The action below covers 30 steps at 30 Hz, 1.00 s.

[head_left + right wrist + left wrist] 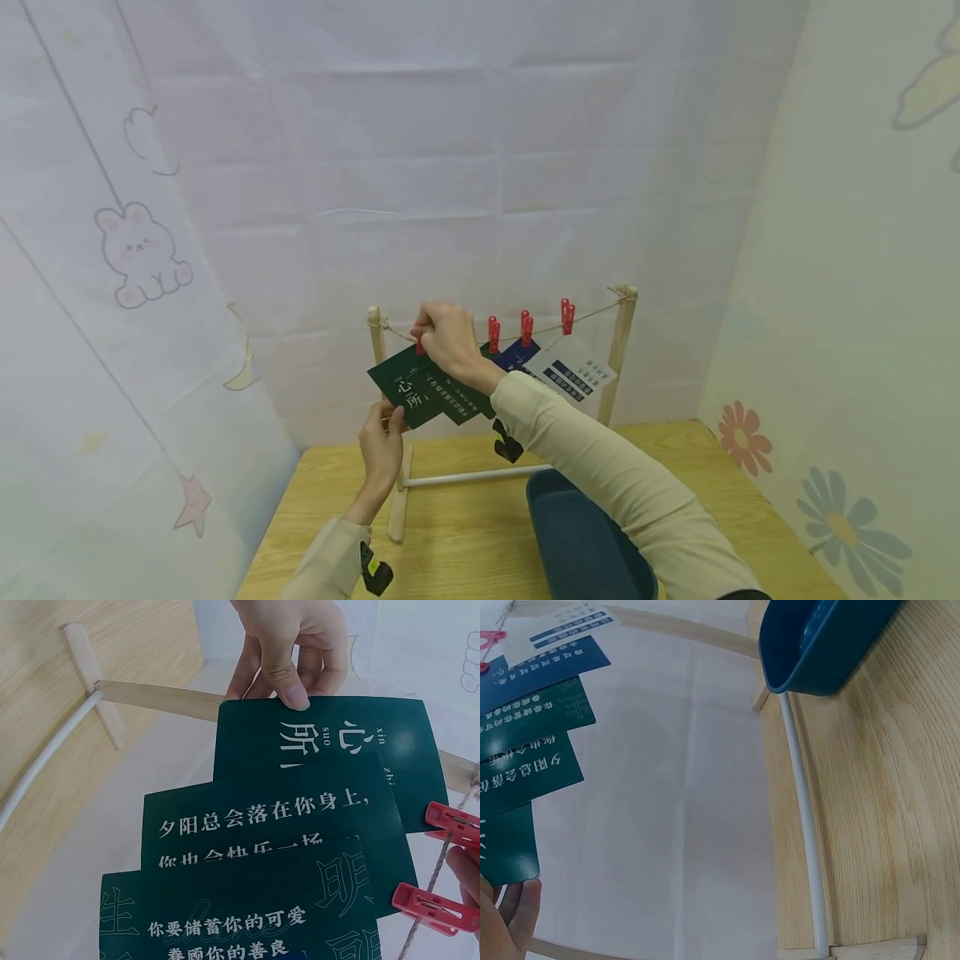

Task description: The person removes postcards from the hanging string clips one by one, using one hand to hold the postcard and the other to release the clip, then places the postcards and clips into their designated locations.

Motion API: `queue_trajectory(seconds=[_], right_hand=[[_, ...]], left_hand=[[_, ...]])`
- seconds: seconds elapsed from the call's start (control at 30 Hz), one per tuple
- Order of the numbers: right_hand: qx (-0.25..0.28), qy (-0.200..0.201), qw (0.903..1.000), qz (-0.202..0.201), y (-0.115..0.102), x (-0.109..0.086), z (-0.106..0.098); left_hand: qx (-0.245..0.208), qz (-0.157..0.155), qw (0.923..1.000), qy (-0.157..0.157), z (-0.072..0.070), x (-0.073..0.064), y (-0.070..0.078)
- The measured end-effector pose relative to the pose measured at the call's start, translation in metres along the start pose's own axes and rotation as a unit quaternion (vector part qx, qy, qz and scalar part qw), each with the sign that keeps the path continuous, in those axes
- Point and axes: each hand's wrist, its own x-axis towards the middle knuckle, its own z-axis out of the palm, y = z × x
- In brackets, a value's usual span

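Note:
A dark green card (pixel 405 383) with white characters hangs at the left end of a twine line (pixel 600 312). My left hand (pixel 381 446) pinches its lower edge, thumb in front. Up at the line, my right hand (pixel 450 337) grips a red clothespin (pixel 420 347) at the card's top corner; its fingertips (pixel 465 870) show at the edge of the right wrist view. Overlapping to the right hang another green card (pixel 270 817), a third green card (pixel 232 900), a blue card (pixel 517 356) and a white card (pixel 581 367). More red clothespins (pixel 527 329) hold these.
Wooden posts (pixel 624 333) carry the line, with a white rod (pixel 472 477) low between them. A dark blue bin (pixel 577 542) stands on the wooden table (pixel 465 550), partly under my right forearm. Printed white sheets (pixel 487 167) enclose the back and sides.

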Motion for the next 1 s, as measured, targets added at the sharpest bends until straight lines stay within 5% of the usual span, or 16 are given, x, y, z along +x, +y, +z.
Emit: queue_trajectory(seconds=[1.0], right_hand=[[0.023,0.07,0.997,-0.024,-0.0039,0.0061,-0.0032]], left_hand=[[-0.004,0.005,0.9999,0.008,0.0011,0.0031,0.0011]])
